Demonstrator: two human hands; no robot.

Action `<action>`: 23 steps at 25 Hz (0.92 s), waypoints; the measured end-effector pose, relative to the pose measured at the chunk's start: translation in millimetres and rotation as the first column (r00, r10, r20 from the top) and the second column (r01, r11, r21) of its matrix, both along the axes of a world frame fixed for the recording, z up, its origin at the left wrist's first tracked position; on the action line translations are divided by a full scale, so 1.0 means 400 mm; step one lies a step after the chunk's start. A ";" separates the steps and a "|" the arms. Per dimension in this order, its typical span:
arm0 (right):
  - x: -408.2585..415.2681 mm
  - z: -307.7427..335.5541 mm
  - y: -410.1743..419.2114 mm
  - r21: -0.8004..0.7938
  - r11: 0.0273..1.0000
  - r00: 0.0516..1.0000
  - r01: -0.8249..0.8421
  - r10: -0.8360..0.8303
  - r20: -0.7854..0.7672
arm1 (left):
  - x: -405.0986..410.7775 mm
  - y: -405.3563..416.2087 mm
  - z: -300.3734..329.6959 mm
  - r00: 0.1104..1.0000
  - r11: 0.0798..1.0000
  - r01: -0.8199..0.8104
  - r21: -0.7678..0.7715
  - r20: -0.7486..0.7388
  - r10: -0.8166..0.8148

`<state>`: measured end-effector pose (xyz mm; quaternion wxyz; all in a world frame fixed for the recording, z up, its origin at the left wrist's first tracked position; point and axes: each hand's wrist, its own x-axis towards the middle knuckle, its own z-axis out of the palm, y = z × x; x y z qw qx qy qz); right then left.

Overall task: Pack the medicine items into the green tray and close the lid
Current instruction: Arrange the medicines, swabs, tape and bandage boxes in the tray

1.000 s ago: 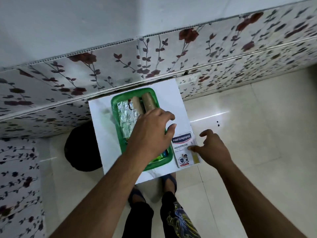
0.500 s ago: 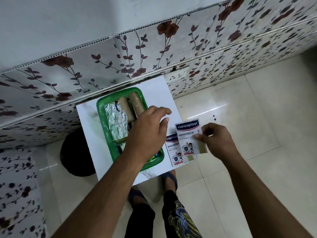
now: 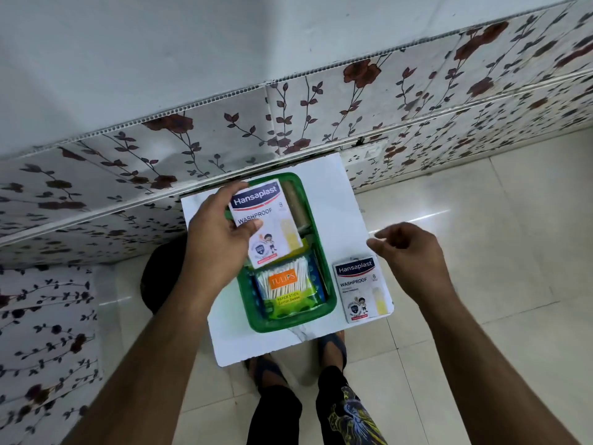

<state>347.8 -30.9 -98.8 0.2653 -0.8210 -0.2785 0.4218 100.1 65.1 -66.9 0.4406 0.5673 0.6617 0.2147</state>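
The left hand pinched a white Hansaplast plaster box above the green plastic tray. The right hand, its grip loosely spread and empty, hovered right of the tray. A second Hansaplast box lay just right of it.

Green tray crowded: swab pack, roll; white board right bare.

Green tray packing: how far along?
Done: the cotton swab pack and a brown roll lie in the green tray. In hand: the left hand holds one Hansaplast box over the tray; the right hand is empty. Left: the second Hansaplast box sits on the white board beside the tray. No lid visible.
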 end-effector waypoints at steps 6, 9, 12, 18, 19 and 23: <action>-0.028 -0.140 -0.090 -0.342 0.925 0.943 -0.164 0.248 0.220 | -0.020 0.013 -0.059 0.781 0.934 0.317 0.162 -0.603 -0.161; -0.034 -0.163 -0.100 -0.353 0.920 0.939 -0.173 0.262 0.222 | -0.045 0.000 -0.068 0.669 0.887 0.421 0.188 -0.725 -0.164; -0.034 -0.165 -0.101 -0.372 0.910 0.931 -0.186 0.284 0.229 | -0.058 -0.023 -0.090 0.465 0.815 0.579 0.027 -0.832 -0.303; -0.025 -0.120 -0.100 -0.341 0.932 0.933 -0.121 0.224 0.282 | -0.068 -0.027 -0.094 0.498 0.831 0.556 -0.007 -0.798 -0.339; -0.022 -0.093 -0.094 -0.310 0.947 0.940 -0.085 0.179 0.290 | -0.071 -0.032 -0.084 0.558 0.849 0.527 0.026 -0.765 -0.323; -0.027 0.088 -0.038 0.055 0.998 0.984 0.043 -0.052 0.170 | -0.102 -0.063 -0.045 0.786 0.913 0.361 0.187 -0.588 -0.190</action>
